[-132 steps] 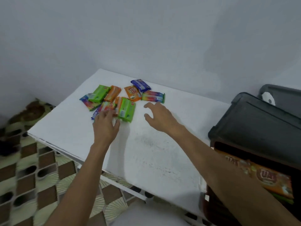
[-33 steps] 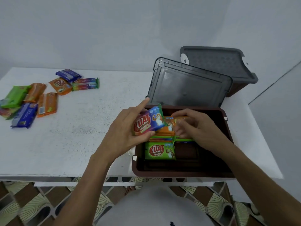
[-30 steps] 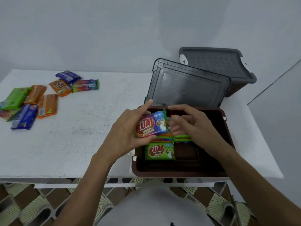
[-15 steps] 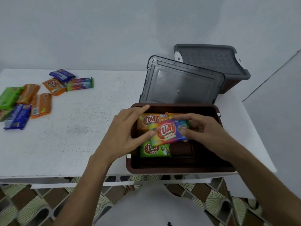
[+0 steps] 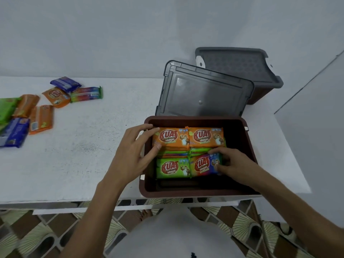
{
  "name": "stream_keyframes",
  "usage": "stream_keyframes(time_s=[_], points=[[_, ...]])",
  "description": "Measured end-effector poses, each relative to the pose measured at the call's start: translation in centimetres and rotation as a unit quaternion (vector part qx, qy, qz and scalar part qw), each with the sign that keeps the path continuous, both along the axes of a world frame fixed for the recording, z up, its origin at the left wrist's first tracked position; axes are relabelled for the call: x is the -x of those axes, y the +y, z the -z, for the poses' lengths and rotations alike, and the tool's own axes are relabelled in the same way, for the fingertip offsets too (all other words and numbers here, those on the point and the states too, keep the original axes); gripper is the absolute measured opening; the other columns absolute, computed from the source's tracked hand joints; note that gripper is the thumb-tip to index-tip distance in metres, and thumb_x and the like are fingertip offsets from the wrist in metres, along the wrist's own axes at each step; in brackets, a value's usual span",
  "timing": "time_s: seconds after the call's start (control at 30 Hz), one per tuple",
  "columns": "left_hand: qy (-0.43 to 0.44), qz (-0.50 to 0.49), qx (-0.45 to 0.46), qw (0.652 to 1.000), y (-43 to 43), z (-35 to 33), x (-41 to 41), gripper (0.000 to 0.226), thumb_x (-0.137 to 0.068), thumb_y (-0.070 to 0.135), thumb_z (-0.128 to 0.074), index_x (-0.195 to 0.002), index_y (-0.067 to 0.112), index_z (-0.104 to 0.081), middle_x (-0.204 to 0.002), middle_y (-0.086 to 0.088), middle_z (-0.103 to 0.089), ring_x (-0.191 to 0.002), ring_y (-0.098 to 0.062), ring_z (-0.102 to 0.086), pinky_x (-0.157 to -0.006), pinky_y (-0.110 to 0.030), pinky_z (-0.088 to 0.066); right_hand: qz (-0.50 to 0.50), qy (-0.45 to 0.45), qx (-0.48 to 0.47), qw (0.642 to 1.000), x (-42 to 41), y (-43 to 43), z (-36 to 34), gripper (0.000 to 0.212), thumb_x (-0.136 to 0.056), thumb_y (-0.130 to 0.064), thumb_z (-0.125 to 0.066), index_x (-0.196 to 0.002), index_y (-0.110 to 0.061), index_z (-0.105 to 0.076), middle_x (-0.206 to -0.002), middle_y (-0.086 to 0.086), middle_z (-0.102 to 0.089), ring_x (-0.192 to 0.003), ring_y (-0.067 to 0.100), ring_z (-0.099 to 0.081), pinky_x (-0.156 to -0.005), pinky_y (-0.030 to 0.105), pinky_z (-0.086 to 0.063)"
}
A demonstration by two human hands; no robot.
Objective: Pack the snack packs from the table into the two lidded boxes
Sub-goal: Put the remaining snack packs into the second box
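Note:
The open brown box (image 5: 195, 194) stands at the table's front edge, its grey lid (image 5: 204, 92) leaning up behind it. Inside lie two orange snack packs (image 5: 188, 137) at the back, a green pack (image 5: 172, 167) at the front left and a rainbow pack (image 5: 202, 164) beside it. My right hand (image 5: 234, 162) pinches the right end of the rainbow pack, which lies in the box. My left hand (image 5: 134, 153) reaches over the box's left wall, with straight fingers and thumb touching the left orange pack. Several loose packs (image 5: 41, 118) lie at the far left of the table.
A second brown box with its grey lid (image 5: 236, 66) on stands behind the open one, at the back right. The white table (image 5: 83, 155) ends just in front of the box. Patterned floor tiles show below.
The rainbow pack that both hands held above the box now lies at its front right. My left hand has let go of it and moved to the left orange pack.

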State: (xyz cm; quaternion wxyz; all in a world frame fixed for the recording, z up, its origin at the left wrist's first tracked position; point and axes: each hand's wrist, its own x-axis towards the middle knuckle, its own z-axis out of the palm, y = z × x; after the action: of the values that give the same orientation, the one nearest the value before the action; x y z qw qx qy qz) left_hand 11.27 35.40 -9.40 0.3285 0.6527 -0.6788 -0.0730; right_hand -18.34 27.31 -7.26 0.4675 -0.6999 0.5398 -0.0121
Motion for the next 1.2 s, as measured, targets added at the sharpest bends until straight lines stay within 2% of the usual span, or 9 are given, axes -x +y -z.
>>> stream_keyframes(time_s=[0.07, 0.13, 0.37, 0.53, 0.7, 0.83, 0.97, 1.07, 1.2], points=[[-0.005, 0.0, 0.002, 1.0, 0.0, 0.0, 0.0, 0.048, -0.094, 0.05, -0.049, -0.133, 0.024, -0.056, -0.138, 0.006, -0.047, -0.127, 0.001, -0.032, -0.104, -0.02, -0.031, -0.022, 0.06, 0.051, 0.997, -0.1, -0.2, 0.6, 0.04, -0.093, -0.015, -0.062, -0.128, -0.03, -0.053, -0.136, 0.002, -0.051, -0.111, 0.013, -0.057, -0.081, 0.021, -0.055], [-0.008, 0.001, 0.003, 1.0, 0.0, 0.1, 0.0, 0.048, -0.093, 0.05, -0.049, -0.133, 0.024, -0.056, -0.139, 0.005, -0.047, -0.126, 0.002, -0.031, -0.103, -0.015, -0.028, -0.048, 0.106, 0.086, 0.989, -0.3, -0.3, 0.8, 0.042, -0.093, -0.015, -0.061, -0.133, -0.025, -0.052, -0.138, 0.006, -0.051, -0.117, 0.018, -0.057, -0.089, 0.026, -0.052], [-0.007, 0.004, -0.01, 1.0, 0.0, 0.3, -0.1, 0.048, -0.093, 0.051, -0.047, -0.131, 0.022, -0.058, -0.139, 0.004, -0.046, -0.128, -0.01, -0.037, -0.102, -0.015, -0.027, -0.127, 0.188, 0.105, 0.968, -1.3, -0.8, 1.7, 0.042, -0.089, -0.018, -0.067, -0.129, -0.017, -0.056, -0.139, 0.011, -0.05, -0.123, 0.026, -0.054, -0.103, 0.035, -0.048], [-0.006, 0.008, -0.01, 1.0, 0.1, 0.6, -0.1, 0.046, -0.095, 0.048, -0.047, -0.129, 0.02, -0.06, -0.14, 0.003, -0.046, -0.129, -0.012, -0.038, -0.103, -0.014, -0.027, -0.163, 0.207, 0.113, 0.958, -1.4, -0.8, 1.5, 0.041, -0.09, -0.029, -0.066, -0.127, -0.018, -0.054, -0.138, 0.006, -0.052, -0.122, 0.023, -0.055, -0.101, 0.035, -0.047], [0.002, 0.021, 0.004, 1.0, 0.5, 0.5, -0.2, 0.04, -0.097, 0.042, -0.049, -0.128, 0.02, -0.06, -0.141, 0.002, -0.046, -0.129, -0.006, -0.036, -0.103, -0.009, -0.025, -0.203, 0.244, 0.1, 0.943, -1.8, -0.4, -0.7, 0.052, -0.091, -0.044, -0.06, -0.138, -0.028, -0.045, -0.137, 0.0, -0.054, -0.115, 0.018, -0.058, -0.095, 0.035, -0.051], [0.011, 0.027, -0.009, 1.0, 1.0, 0.6, -1.3, 0.038, -0.098, 0.043, -0.048, -0.129, 0.025, -0.059, -0.144, 0.004, -0.042, -0.131, -0.012, -0.038, -0.103, -0.022, -0.035, -0.192, 0.188, 0.111, 0.957, -4.0, -0.4, -3.6, 0.05, -0.091, -0.048, -0.058, -0.137, -0.034, -0.045, -0.128, -0.006, -0.058, -0.097, 0.007, -0.06, -0.089, 0.031, -0.054], [0.025, -0.004, -0.047, 0.999, 2.0, 0.5, -4.8, 0.039, -0.099, 0.048, -0.042, -0.136, 0.035, -0.051, -0.144, 0.013, -0.041, -0.128, -0.004, -0.04, -0.099, -0.023, -0.04, -0.173, 0.1, 0.153, 0.968, -8.9, -1.5, -6.8, 0.041, -0.089, -0.049, -0.058, -0.129, -0.04, -0.051, -0.11, -0.012, -0.065, -0.087, 0.0, -0.064, -0.077, 0.023, -0.055], [0.025, -0.054, -0.06, 0.996, 2.4, 0.7, -8.9, 0.039, -0.098, 0.048, -0.045, -0.135, 0.035, -0.051, -0.14, 0.012, -0.045, -0.125, -0.004, -0.045, -0.096, -0.023, -0.042, -0.158, 0.056, 0.204, 0.965, -14.1, -2.8, -7.9, 0.036, -0.09, -0.048, -0.058, -0.124, -0.037, -0.056, -0.099, -0.012, -0.069, -0.083, 0.002, -0.065, -0.077, 0.027, -0.054], [0.008, -0.139, -0.078, 0.987, 1.9, 1.3, -15.8, 0.04, -0.096, 0.045, -0.049, -0.131, 0.027, -0.058, -0.135, 0.003, -0.053, -0.122, -0.014, -0.051, -0.099, -0.032, -0.045, -0.15, 0.004, 0.271, 0.951, -22.8, -5.1, -6.7, 0.033, -0.092, -0.049, -0.054, -0.121, -0.034, -0.056, -0.1, -0.008, -0.069, -0.085, 0.01, -0.065, -0.082, 0.035, -0.056]])
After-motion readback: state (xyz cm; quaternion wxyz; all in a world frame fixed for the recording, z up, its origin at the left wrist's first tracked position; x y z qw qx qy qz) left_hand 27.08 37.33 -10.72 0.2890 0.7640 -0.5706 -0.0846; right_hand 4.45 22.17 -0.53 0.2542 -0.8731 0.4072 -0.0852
